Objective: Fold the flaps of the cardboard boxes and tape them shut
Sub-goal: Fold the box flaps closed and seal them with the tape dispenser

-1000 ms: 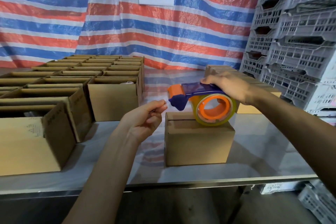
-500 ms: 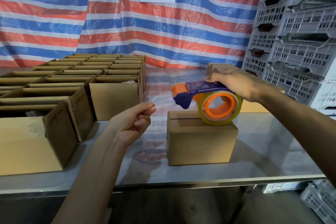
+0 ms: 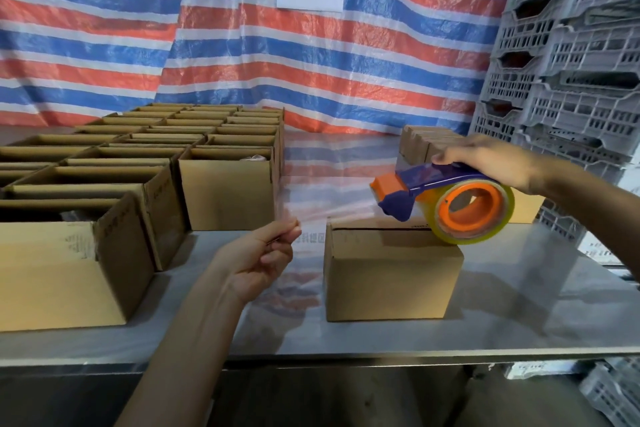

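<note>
A small cardboard box (image 3: pixel 391 274) with its flaps folded down stands on the metal table (image 3: pixel 519 315) in front of me. My right hand (image 3: pixel 491 159) grips a purple and orange tape dispenser (image 3: pixel 446 199) above the box's right top edge; its clear roll touches the box. My left hand (image 3: pixel 263 253), left of the box, pinches the free end of the clear tape (image 3: pixel 332 198), which stretches from my fingers across to the dispenser.
Several open cardboard boxes (image 3: pixel 138 166) stand in rows on the left of the table. More closed boxes (image 3: pixel 426 146) sit behind my right hand. Stacked grey plastic crates (image 3: pixel 571 62) rise at the right. A striped tarp (image 3: pixel 242 45) hangs behind.
My left hand has pulled the tape end away to the left, drawing out a longer strip. My right hand and the dispenser have shifted slightly right over the box.
</note>
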